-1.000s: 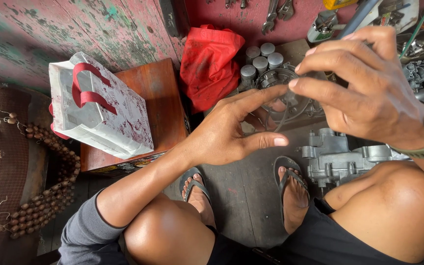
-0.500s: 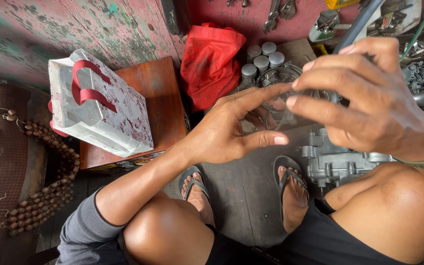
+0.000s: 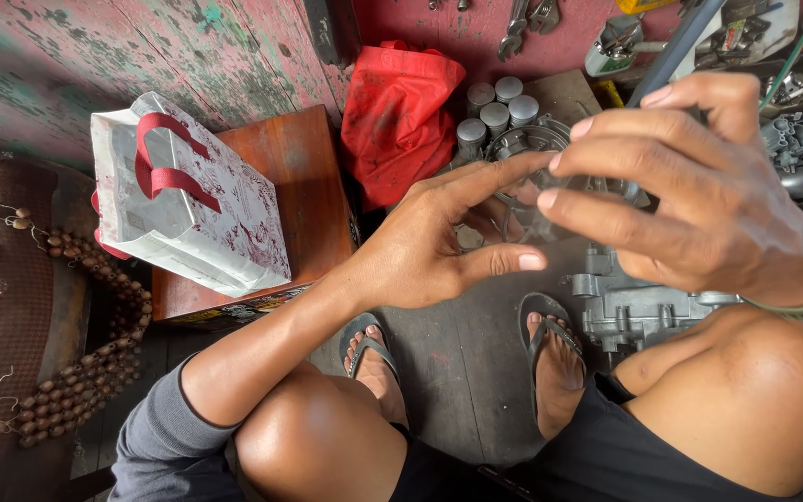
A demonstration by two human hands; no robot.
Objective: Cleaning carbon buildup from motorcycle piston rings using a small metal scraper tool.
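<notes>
We raised both hands above our knees. Our left hand [image 3: 429, 251] stayed half open, fingertips touching a blurred clear part [image 3: 550, 200]; our right hand [image 3: 699, 186] pinched it from above. A grey engine casing [image 3: 634, 307] sat below, seemingly unfinished.

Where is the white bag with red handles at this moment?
In the head view, the white bag with red handles lies on the wooden stool at the left, beside the red cloth and away from both hands.
</notes>
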